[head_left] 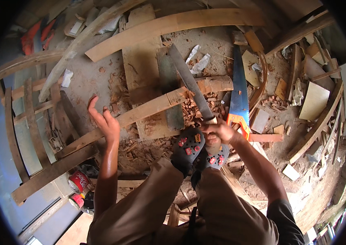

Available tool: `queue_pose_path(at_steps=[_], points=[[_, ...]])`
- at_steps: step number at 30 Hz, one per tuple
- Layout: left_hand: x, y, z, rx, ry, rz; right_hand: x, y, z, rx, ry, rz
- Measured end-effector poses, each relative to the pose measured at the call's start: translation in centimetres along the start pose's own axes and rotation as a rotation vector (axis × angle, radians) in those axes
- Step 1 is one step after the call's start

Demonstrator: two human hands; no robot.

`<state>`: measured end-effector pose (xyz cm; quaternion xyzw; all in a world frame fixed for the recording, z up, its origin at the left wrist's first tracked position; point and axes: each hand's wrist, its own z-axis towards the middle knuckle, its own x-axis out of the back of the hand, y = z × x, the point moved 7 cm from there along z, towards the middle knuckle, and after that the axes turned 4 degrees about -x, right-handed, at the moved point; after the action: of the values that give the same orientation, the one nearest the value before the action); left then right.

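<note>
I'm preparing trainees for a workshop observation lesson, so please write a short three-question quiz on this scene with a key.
1. What does the right grip hold?
2. True or false: the left grip is empty.
3. The saw handle is mostly:
A) green
B) orange
C) black

Key: 1. A machete. 2. True. 3. B.

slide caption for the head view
Right hand gripping a long blade across a wooden beam; left hand empty; orange-handled saw nearby.

White lettering [83, 179] on red can [74, 185] (lower can [75, 200]: label unclear).
</note>
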<state>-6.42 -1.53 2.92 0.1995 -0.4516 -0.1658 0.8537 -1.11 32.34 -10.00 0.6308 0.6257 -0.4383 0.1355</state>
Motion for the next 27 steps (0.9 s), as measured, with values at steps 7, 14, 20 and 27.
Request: queue_pose_path(at_steps=[7,14,20,27], points=[[0.5,-0.4,-0.5,0.078,-0.001,-0.054,-1.7,-8.3,-7.1,0.748,0.497,-0.196],[-0.5,0.9,0.1,0.004,0.011,-0.032,-0.2,3.7,0.9,0.28,0.511,-0.313],[0.2,-0.7,-0.4,0.018,-0.002,-0.033,-1.4,2.6,0.1,-0.047,0.099,0.199],[-0.3,-0.8,-0.2,0.047,0.002,-0.066,0.4,3.0,1.2,-0.075,-0.341,0.3]])
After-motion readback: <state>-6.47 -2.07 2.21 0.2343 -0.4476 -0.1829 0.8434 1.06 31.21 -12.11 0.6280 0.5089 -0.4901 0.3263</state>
